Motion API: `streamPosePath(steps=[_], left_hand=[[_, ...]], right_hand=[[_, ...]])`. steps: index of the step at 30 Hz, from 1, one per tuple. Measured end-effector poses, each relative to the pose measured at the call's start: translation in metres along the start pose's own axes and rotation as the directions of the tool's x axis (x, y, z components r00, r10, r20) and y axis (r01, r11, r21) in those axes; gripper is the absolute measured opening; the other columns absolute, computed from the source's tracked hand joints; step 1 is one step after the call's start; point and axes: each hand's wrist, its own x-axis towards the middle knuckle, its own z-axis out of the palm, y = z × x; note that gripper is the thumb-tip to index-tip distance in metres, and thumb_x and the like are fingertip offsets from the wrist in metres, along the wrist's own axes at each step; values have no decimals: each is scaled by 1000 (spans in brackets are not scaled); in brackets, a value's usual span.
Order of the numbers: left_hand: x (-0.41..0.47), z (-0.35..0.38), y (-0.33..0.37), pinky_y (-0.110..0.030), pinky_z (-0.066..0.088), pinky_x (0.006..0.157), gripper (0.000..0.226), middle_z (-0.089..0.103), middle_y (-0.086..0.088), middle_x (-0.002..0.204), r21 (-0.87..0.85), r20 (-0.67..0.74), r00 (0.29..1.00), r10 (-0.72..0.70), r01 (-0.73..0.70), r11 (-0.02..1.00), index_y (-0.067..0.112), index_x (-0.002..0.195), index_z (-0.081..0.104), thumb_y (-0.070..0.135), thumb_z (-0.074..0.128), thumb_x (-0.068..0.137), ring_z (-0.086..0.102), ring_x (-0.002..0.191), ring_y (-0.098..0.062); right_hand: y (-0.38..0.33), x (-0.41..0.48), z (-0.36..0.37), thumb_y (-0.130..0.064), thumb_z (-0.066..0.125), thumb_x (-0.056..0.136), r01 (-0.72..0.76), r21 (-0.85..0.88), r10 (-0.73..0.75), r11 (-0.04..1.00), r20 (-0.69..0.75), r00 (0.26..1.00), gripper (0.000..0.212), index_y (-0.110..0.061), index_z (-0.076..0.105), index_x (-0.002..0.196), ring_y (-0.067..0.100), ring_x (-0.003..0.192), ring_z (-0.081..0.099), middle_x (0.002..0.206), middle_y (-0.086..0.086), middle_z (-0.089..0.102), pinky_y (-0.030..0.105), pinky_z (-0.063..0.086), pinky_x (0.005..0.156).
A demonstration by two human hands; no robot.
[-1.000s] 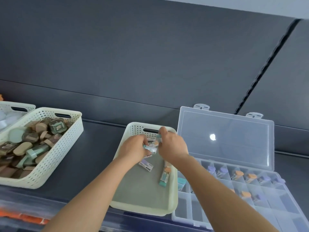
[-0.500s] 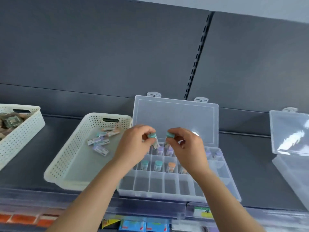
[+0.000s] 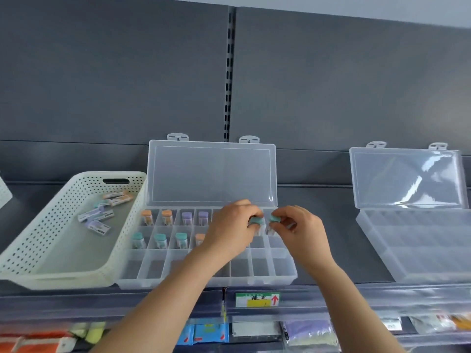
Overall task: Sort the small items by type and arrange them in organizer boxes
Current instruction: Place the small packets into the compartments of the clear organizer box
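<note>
A clear organizer box (image 3: 285,273) lies open on the shelf, its lid propped against the back wall. Small capped vials stand in its left compartments: orange (image 3: 146,216) and purple (image 3: 186,217) in the back row, teal (image 3: 160,240) in the middle row. My left hand (image 3: 229,229) pinches a teal-capped vial (image 3: 255,221) over the box's right side. My right hand (image 3: 298,229) pinches another teal-capped vial (image 3: 274,220) beside it. A cream perforated basket (image 3: 51,240) to the left holds several small vials lying flat (image 3: 98,226).
A second clear organizer box (image 3: 418,245) stands open at the right, compartments bare. Another cream basket's edge (image 3: 3,192) shows at far left. Below the shelf's front edge hang a price label (image 3: 257,299) and packaged goods.
Both hands left the cream basket, each with a teal-capped vial, and moved right over the organizer box's right compartments. The view shifted right, bringing the second box fully in.
</note>
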Motion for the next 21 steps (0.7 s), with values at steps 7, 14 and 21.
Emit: streamPosePath(steps=[7,14,21], left_hand=[[5,29,9,-25,46,87,19,67,1,111,196,71,997,26,-39,980,19,109,69,21,60,92,59,98,-15],[7,42,4,-32,42,96,22,67,4,115,360,81,996,29,-56,931,22,111,69,24,61,91,59,102,-16],[9,45,-1,-30,43,92,21,68,4,109,339,85,996,-6,-24,940,24,109,69,21,61,90,59,97,-15]], right_hand=[[29,-5,-3,-13,71,82,10,-152,3,988,86,996,12,-13,73,94,18,74,62,86,1,71,19,43,67],[41,-5,7,-17,68,85,25,-187,5,982,161,987,14,-16,73,98,17,83,62,92,0,73,21,46,71],[47,-4,12,-22,64,88,47,-207,3,977,236,972,17,-20,71,103,14,88,60,98,-4,71,24,50,75]])
